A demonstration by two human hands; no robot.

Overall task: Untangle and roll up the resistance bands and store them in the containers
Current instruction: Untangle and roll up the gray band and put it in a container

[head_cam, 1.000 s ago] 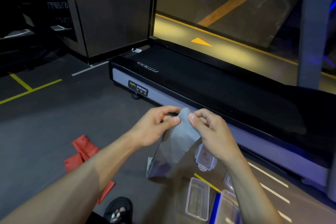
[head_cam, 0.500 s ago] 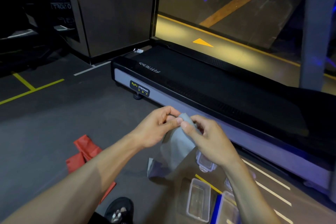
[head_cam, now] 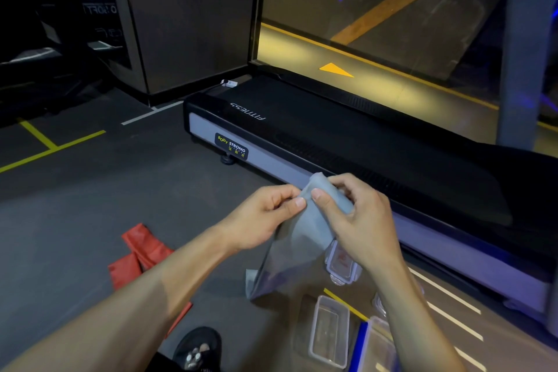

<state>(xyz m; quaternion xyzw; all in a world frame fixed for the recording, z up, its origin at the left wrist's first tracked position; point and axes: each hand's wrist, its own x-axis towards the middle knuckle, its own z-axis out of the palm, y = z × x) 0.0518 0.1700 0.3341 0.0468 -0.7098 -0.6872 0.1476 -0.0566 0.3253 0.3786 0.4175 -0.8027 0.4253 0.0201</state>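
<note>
Above the floor, both hands (head_cam: pixel 265 217) (head_cam: pixel 359 220) pinching the grey band's (head_cam: pixel 305 238) top.

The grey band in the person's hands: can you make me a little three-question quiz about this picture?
1. True or false: both hands pinch the top end of the grey band.
2. What colour is the band lying on the floor under the left forearm?
3. The open clear container is: A) on the treadmill, B) on the floor near the person, C) in the right hand.

Key: 1 true, left hand too. 2 red band. 3 B.
</note>
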